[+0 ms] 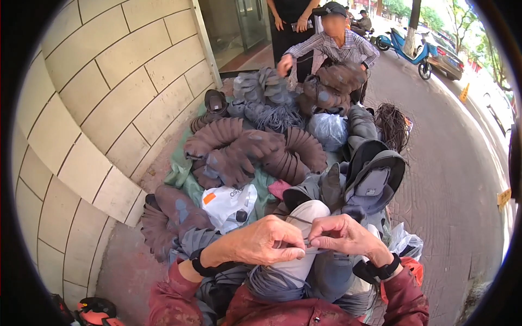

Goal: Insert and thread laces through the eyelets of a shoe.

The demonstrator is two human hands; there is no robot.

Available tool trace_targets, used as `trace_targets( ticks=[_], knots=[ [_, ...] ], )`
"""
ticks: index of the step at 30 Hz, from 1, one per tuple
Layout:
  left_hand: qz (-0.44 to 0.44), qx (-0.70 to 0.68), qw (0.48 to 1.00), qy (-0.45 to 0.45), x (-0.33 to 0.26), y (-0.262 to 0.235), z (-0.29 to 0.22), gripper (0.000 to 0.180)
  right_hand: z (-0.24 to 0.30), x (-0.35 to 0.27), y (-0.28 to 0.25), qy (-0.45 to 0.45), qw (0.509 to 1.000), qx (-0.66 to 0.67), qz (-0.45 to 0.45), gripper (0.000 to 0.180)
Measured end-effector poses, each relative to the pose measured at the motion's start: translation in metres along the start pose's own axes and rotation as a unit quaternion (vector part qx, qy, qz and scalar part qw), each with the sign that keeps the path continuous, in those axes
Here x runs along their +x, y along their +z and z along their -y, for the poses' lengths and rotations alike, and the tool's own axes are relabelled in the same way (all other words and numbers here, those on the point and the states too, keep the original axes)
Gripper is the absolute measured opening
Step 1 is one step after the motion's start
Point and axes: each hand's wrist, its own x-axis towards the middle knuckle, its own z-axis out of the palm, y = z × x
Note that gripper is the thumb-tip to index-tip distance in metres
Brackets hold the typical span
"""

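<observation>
In front of me, my left hand point(266, 239) and my right hand point(348, 234) nearly meet, each with thumb and forefinger pinched on a thin dark shoelace point(299, 219). Below them rises a pale, rounded cloth-like form point(312, 209) whose kind I cannot make out. A bundle of grey laces point(274, 283) lies around its base. Beside it, under my right hand, is a grey-blue piece point(331, 274), partly hidden. Just beyond my right hand stands a black and grey shoe upper point(375, 176), its opening facing up.
Curved stacks of nested brown shoe uppers point(234, 152) cover a green sheet point(182, 163). Among them lie a white plastic bag point(231, 206), a blue bag point(329, 130) and brown laces point(391, 127). A person point(334, 46) sits opposite. A tiled wall point(109, 87) borders the left.
</observation>
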Motion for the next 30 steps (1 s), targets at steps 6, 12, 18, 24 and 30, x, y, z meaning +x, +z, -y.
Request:
trace_targets(
  ticks=[6, 12, 18, 24, 30],
  knots=[
    [0.000, -0.015, 0.999, -0.039, -0.019, 0.006, 0.016, 0.019, 0.012, -0.018, -0.006, 0.084, 0.992, -0.056, -0.070, 0.012],
    [-0.033, 0.028, 0.996, -0.074, -0.041, 0.014, 0.024, 0.019, 0.020, -0.050, -0.020, 0.143, 0.953, -0.192, -0.185, 0.010],
    [-0.046, 0.041, 0.985, -0.162, -0.061, 0.026, 0.048, 0.020, -0.001, -0.077, -0.031, 0.099, 0.925, -0.269, -0.249, 0.014],
    [-0.112, 0.148, 0.975, -0.124, -0.048, 0.059, 0.034, 0.029, -0.003, -0.063, 0.007, 0.095, 0.961, -0.164, -0.203, 0.007],
    [-0.186, -0.023, 0.981, -0.059, -0.008, 0.109, 0.040, 0.043, -0.008, -0.049, 0.038, 0.062, 0.968, -0.179, -0.166, 0.007]
  ],
)
